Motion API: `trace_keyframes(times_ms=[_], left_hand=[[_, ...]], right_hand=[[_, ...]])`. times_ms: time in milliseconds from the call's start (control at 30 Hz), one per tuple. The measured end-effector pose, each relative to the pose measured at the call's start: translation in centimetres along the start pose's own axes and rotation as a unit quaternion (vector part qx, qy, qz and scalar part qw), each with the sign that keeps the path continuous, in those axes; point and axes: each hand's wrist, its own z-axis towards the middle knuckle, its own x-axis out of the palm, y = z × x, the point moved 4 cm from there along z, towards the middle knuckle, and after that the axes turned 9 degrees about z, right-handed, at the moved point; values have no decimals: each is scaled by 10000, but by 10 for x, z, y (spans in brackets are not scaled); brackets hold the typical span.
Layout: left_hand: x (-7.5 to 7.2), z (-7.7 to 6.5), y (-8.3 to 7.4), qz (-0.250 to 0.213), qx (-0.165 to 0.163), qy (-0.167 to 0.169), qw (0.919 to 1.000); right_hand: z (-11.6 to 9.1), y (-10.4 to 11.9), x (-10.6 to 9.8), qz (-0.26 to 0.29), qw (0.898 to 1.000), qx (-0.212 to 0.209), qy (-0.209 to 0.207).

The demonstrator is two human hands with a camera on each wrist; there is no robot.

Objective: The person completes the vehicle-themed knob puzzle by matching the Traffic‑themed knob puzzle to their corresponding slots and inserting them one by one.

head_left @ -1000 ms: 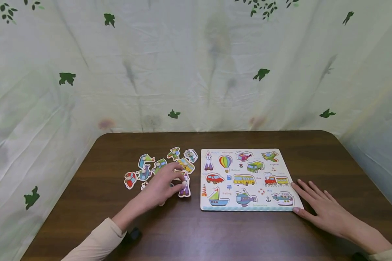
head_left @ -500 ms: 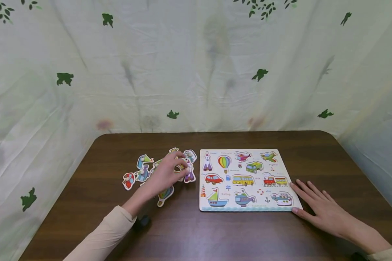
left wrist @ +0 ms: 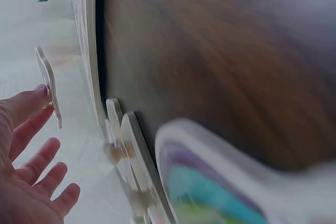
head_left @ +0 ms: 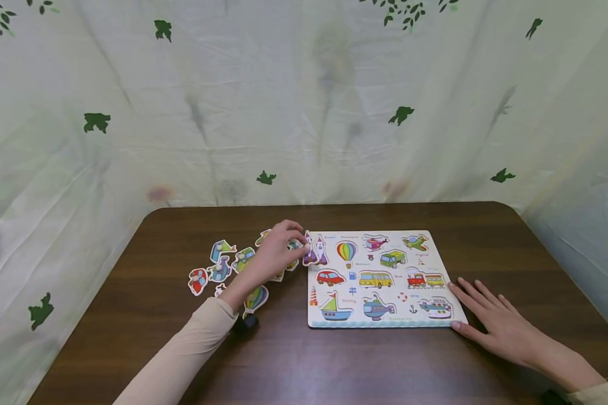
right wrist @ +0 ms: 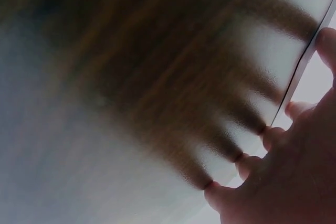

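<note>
My left hand (head_left: 278, 253) pinches a purple-and-white rocket puzzle piece (head_left: 310, 249) between thumb and forefinger, its other fingers loosely bent. In the left wrist view the rocket piece (left wrist: 48, 80) appears edge-on, raised above the table. Seen from the head, it overlaps the left edge of the puzzle board (head_left: 410, 324), right beside the printed rocket (head_left: 321, 251). The board bears coloured vehicle pictures. My right hand (head_left: 509, 329) lies with fingers spread at the board's lower right; its thumb and forefinger tips touch the board's edge, while other fingertips rest on the table in the right wrist view.
Loose pieces lie left of the board on the dark wooden table (head_left: 375, 365): a red car (head_left: 198, 281), a submarine (head_left: 220, 269), a sailing boat (head_left: 223, 250), a balloon (head_left: 255, 298) and several others. My left hand hides some. A pale curtain (head_left: 304, 112) hangs behind.
My left hand has lifted the rocket piece and carried it up and right, from the loose pieces to the board's upper left edge. The balloon piece has come into view. My right hand stays put.
</note>
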Motion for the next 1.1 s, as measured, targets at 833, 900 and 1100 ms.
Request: trace_keyframes(times_ms=[833, 900, 1100], left_hand=[[28, 22, 0, 215, -437, 307, 9983], [28, 22, 0, 246, -453, 367, 9980], [30, 23, -3, 229, -479, 508, 9973]], right_hand=[[-1, 0, 0, 148, 9999, -31, -40], [-1, 0, -1, 148, 9999, -24, -48], [-1, -1, 0, 123, 9999, -50, -75]])
